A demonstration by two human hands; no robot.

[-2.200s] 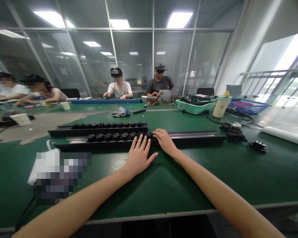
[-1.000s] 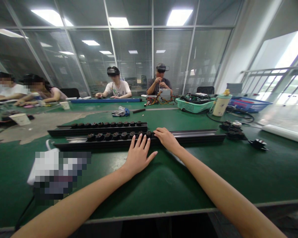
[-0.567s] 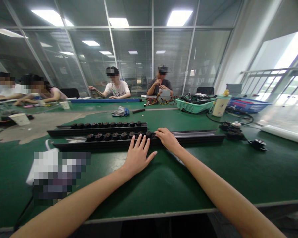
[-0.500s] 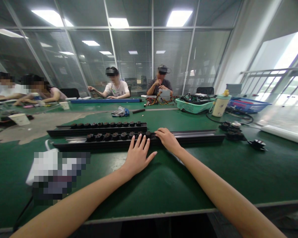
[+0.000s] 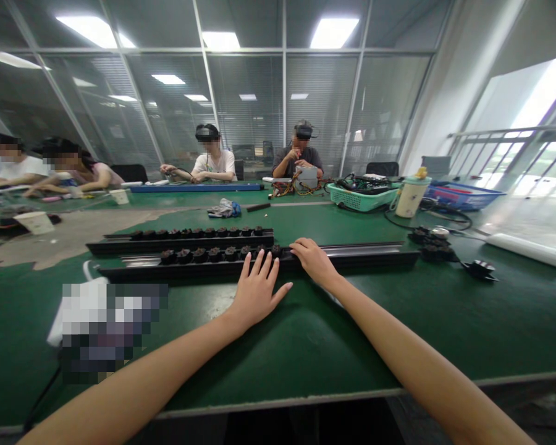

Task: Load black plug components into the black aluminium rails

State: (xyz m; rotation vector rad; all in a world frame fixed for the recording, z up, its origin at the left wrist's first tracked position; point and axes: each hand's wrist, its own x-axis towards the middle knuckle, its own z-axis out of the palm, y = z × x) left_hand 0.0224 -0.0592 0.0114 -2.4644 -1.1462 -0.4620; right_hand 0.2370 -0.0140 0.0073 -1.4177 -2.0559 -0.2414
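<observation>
While fingers (image 5: 256, 264) touch rail (image 5: 361, 261), basket (image 5: 361, 201), tumbler (image 5: 410, 199) beyond

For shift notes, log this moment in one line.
left hand: spread at near rail | right hand: at same rail | far rail: behind

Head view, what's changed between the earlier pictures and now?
The right hand has shifted slightly rightward along the near rail. Opposite, the dark-shirted person's hand has risen, and the white-shirted person's hand has moved toward the picture's left. The left hand, far rail and black parts look unmoved.
</observation>
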